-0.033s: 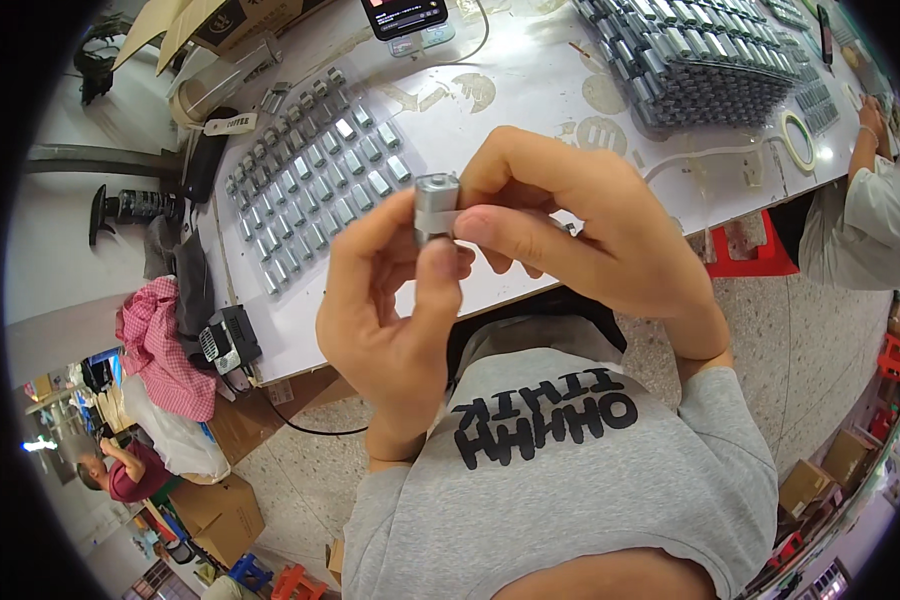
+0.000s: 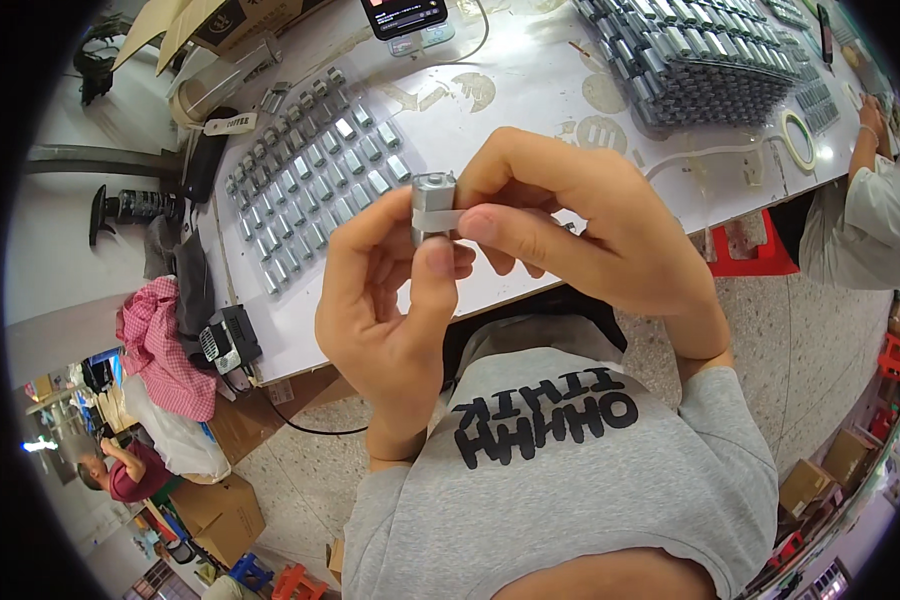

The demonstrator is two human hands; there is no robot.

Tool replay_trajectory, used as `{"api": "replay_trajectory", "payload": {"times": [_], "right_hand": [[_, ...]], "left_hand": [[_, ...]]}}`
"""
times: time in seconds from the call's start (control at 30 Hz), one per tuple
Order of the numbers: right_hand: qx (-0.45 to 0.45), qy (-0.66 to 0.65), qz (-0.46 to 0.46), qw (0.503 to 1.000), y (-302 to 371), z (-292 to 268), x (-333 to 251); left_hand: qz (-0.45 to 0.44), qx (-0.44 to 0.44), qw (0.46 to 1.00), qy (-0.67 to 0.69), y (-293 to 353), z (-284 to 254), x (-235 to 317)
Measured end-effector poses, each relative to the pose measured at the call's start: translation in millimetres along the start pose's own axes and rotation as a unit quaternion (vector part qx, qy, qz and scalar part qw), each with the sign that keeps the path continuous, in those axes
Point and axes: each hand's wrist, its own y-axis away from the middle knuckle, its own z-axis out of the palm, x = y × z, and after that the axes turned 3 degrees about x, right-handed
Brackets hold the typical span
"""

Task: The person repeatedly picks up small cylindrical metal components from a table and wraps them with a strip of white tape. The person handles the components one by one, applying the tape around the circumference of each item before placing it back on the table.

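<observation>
My left hand point(image 2: 385, 300) grips a small silver metal motor point(image 2: 433, 190) upright between thumb and fingers, above the near edge of the table. Around the motor's middle runs a pale translucent strip of tape point(image 2: 436, 221), its end reaching toward the right. That end is pinched between the thumb and forefinger of my right hand point(image 2: 590, 225), whose other fingers curl below. Left of my hands, a clear plastic tray point(image 2: 262, 262) holds rows of similar small motors point(image 2: 317, 155). The back of the held motor is hidden by my fingers.
Stacked trays of motors point(image 2: 690, 75) stand at the far right, near a roll of tape point(image 2: 798, 140). A phone point(image 2: 405, 15) and a cardboard box point(image 2: 220, 25) lie at the back. A black device point(image 2: 230, 338) sits at the left edge. Another person's arm point(image 2: 870, 135) is at far right.
The motor and my left fingers have shifted very slightly left. My right thumb has moved a touch to the right, and a little more of the strip shows between them.
</observation>
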Motion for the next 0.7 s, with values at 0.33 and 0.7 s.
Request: {"api": "replay_trajectory", "payload": {"times": [0.33, 0.7], "right_hand": [[-0.020, -0.043, 0.049, 0.998, 1, -6, -8], [0.046, 0.040, -0.033, 0.998, 4, -4, -2]], "left_hand": [[-0.005, -0.029, 0.990, 0.138, 0, 8, -3], [0.110, -0.051, 0.992, -0.038, -1, 9, -13]]}}
